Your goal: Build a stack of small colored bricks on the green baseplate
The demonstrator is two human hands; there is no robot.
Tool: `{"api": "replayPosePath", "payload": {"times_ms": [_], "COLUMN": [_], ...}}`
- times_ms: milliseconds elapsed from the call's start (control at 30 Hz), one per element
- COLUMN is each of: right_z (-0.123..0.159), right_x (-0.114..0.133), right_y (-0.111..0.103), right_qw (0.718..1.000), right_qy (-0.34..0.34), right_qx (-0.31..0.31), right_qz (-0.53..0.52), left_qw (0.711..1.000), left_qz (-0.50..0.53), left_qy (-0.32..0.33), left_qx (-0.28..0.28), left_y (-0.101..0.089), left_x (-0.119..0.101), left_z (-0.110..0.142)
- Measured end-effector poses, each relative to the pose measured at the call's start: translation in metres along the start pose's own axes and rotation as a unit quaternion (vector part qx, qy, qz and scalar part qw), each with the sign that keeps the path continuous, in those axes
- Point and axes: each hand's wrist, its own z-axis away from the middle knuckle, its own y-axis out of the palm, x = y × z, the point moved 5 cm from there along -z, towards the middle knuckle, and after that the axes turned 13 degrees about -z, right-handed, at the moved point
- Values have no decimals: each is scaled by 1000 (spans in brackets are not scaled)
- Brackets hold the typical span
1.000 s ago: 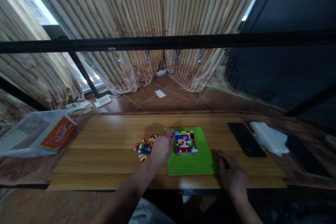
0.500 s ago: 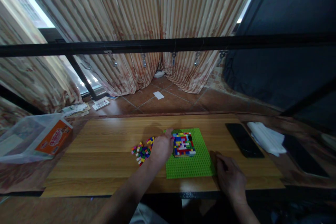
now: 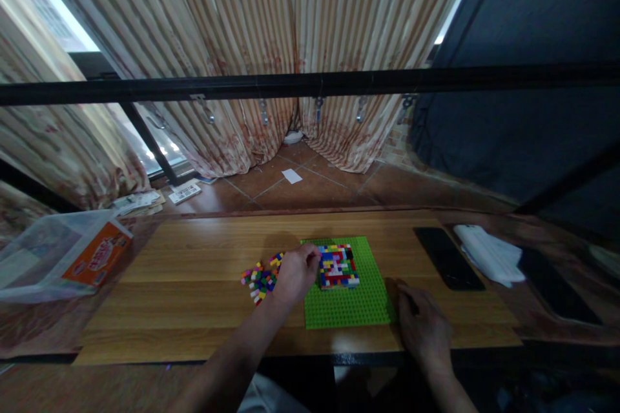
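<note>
My left hand (image 3: 298, 274) is at the left edge of a square build of small multicoloured bricks (image 3: 339, 266), thumb and fingers pinched together. Whatever the pinch holds, if anything, is too small to make out. The build sits on a bright green studded baseplate (image 3: 349, 310). A loose pile of small coloured bricks (image 3: 261, 281) lies on the table left of the baseplate, partly covered by this hand. My right hand (image 3: 425, 329) rests beside the baseplate's right edge, fingers loosely bent with a gap between them, holding nothing visible.
The wooden table (image 3: 184, 284) has a black phone-like slab (image 3: 449, 258) on the right. Beyond it are a white folded item (image 3: 487, 251) and another dark slab (image 3: 557, 287). A clear plastic box (image 3: 53, 258) with an orange label stands left. A black bar (image 3: 271, 85) crosses before the curtains.
My left hand's index finger has drawn back from its stretched-out position at the build's upper left corner into a pinch. My right hand stays where it was.
</note>
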Motion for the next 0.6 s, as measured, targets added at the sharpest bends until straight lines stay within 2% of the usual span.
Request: {"api": "replayPosePath", "payload": {"times_ms": [433,600], "right_z": [0,0], "right_x": [0,-1], "right_y": [0,0], "right_qw": [1000,1000], "right_qy": [8,4], "right_qx": [0,3], "right_qz": [10,15], "left_qw": [994,989], "left_qz": [67,103], "left_qy": [-82,-103], "left_qx": [-14,-2], "left_y": [7,11], "left_x": [10,13], "left_z": [0,-4]}}
